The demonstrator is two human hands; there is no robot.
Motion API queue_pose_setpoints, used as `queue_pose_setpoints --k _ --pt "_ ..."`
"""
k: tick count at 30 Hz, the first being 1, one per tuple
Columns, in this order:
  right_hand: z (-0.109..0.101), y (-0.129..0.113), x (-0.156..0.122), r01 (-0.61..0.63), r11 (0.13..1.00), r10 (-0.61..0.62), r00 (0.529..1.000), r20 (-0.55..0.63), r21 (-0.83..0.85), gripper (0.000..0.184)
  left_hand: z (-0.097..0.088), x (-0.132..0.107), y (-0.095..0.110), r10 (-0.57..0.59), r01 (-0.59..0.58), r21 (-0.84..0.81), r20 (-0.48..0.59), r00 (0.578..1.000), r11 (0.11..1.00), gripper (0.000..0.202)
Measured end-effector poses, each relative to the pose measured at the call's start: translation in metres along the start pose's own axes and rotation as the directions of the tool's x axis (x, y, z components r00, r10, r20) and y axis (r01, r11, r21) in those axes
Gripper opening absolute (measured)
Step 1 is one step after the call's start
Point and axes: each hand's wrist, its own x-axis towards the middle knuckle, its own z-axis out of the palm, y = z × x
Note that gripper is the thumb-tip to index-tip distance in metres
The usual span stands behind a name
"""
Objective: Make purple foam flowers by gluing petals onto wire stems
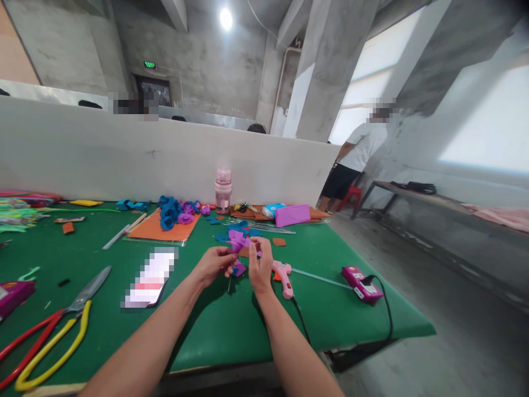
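Both my hands meet above the green table [215, 325], a little right of its middle. My left hand [215, 263] is closed, pinching a purple felt flower [238, 242] from the left. My right hand [261, 270] is closed on the same flower from the right, fingers curled round its petals. A thin stem hangs down from the flower. A pink glue gun [284, 275] lies just right of my right hand, its black cord running off the table's front edge.
Scissors with red and yellow handles [53, 331] lie front left, a phone [151, 281] left of my hands. Finished blue and purple flowers [176, 210] sit on orange felt [155, 230]; a pink bottle [223, 190] and purple pouch [292, 215] stand behind. A power strip [361, 284] lies right. A person [357, 160] stands beyond.
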Motion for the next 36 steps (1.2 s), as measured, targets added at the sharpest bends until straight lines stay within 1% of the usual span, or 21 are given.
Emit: queue_pose_setpoints --k 3,6,8,10,12,13,15,17,19,21,23,25,30,36 --pt "0.001 0.0 -0.001 -0.016 1.0 0.016 1.0 0.009 0.004 0.013 -0.001 0.002 0.001 0.105 -0.106 -0.014 -0.079 0.991 0.994 0.029" --pt "0.004 0.0 -0.001 -0.01 1.0 0.009 0.998 0.061 0.014 0.011 0.0 0.002 0.003 0.209 -0.202 0.068 -0.118 0.971 0.977 0.028" --pt "0.005 -0.001 -0.002 -0.008 0.999 0.004 0.996 0.094 0.039 0.007 0.0 0.001 0.004 0.31 -0.287 0.166 -0.13 0.942 0.943 0.026" --pt "0.005 -0.001 -0.002 -0.003 0.999 -0.002 0.995 0.101 0.053 0.007 0.0 -0.001 0.004 0.413 -0.366 0.271 -0.142 0.9 0.891 0.024" --pt "0.004 -0.002 -0.002 0.001 0.999 -0.005 0.996 0.094 0.051 0.009 0.0 -0.002 0.004 0.48 -0.408 0.35 -0.15 0.864 0.844 0.023" --pt "0.004 -0.002 -0.002 0.001 0.999 -0.006 0.996 0.089 0.048 0.011 0.0 -0.002 0.004 0.496 -0.416 0.369 -0.154 0.855 0.831 0.023" --pt "0.004 -0.001 -0.002 -0.001 0.999 -0.003 0.997 0.082 0.047 0.013 0.0 -0.002 0.004 0.495 -0.413 0.368 -0.163 0.853 0.833 0.023" --pt "0.004 -0.001 -0.002 -0.002 0.999 -0.002 0.997 0.074 0.049 0.016 0.0 -0.002 0.005 0.46 -0.391 0.311 -0.191 0.867 0.866 0.025" --pt "0.005 0.0 -0.002 -0.002 0.999 -0.002 0.998 0.068 0.045 0.018 0.0 -0.001 0.006 0.41 -0.37 0.199 -0.226 0.884 0.907 0.027" --pt "0.005 0.001 -0.002 -0.003 0.999 0.0 0.997 0.073 0.038 0.021 0.0 0.001 0.007 0.358 -0.356 0.054 -0.252 0.899 0.933 0.029" --pt "0.005 0.001 -0.002 -0.004 1.0 0.002 0.996 0.091 0.021 0.023 -0.001 0.002 0.008 0.308 -0.34 -0.077 -0.268 0.913 0.937 0.031" --pt "0.006 0.001 -0.002 0.002 1.0 -0.003 0.995 0.104 0.005 0.025 -0.002 0.004 0.008 0.274 -0.325 -0.16 -0.275 0.921 0.932 0.034" --pt "0.008 0.003 -0.002 -0.028 0.999 0.026 0.996 0.087 0.018 0.014 -0.008 0.006 0.008 0.257 -0.319 -0.261 -0.247 0.934 0.911 0.033" --pt "0.01 0.009 -0.004 -0.051 0.999 0.053 0.989 0.137 -0.017 0.018 -0.014 0.008 0.006 0.203 -0.279 -0.327 -0.247 0.948 0.903 0.029"
